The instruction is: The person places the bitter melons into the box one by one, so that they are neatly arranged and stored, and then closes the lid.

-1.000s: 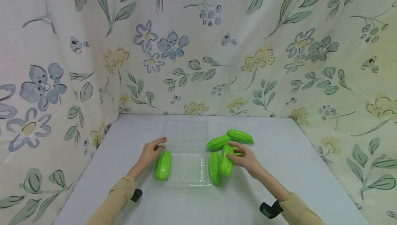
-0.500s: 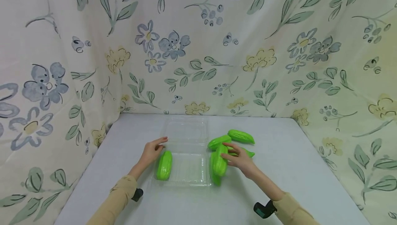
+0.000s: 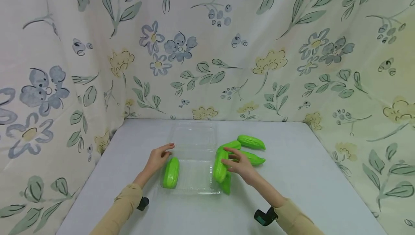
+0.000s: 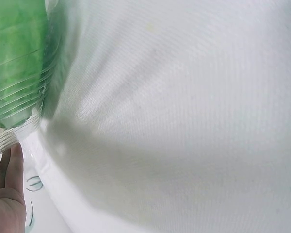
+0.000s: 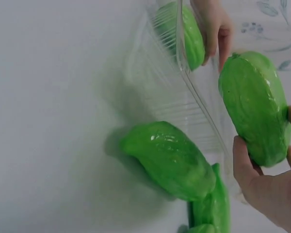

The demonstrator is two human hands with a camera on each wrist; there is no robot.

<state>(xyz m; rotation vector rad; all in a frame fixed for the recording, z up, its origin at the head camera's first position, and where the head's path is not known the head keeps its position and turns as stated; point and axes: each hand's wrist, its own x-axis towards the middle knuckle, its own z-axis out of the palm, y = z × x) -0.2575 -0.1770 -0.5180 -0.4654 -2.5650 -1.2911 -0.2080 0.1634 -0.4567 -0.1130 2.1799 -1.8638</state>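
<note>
My right hand [image 3: 241,166] holds a glossy green cucumber-shaped vegetable [image 3: 220,166] between thumb and fingers. It hangs over the right rim of a clear plastic clamshell box [image 3: 197,177]. In the right wrist view the held vegetable [image 5: 254,107] is raised beside the box wall. Another green vegetable [image 3: 227,184] lies just outside that wall, partly covered by the held one. Inside the box, one more vegetable [image 3: 171,173] lies along the left side. Next to it, my left hand [image 3: 157,159] touches the box's left edge near the hinge, its fingers [image 4: 14,167] fairly straight.
The box's clear lid [image 3: 193,136] lies folded back on the white table [image 3: 285,177]. To the right of the box rest more green vegetables: one partly hidden [image 3: 232,145], one farther back [image 3: 251,142] and one behind my right hand [image 3: 254,158]. A floral curtain [image 3: 207,48] hangs behind.
My right hand has picked up the vegetable and carried it left to the box's right rim, uncovering another one behind it. The left hand has stayed in place.
</note>
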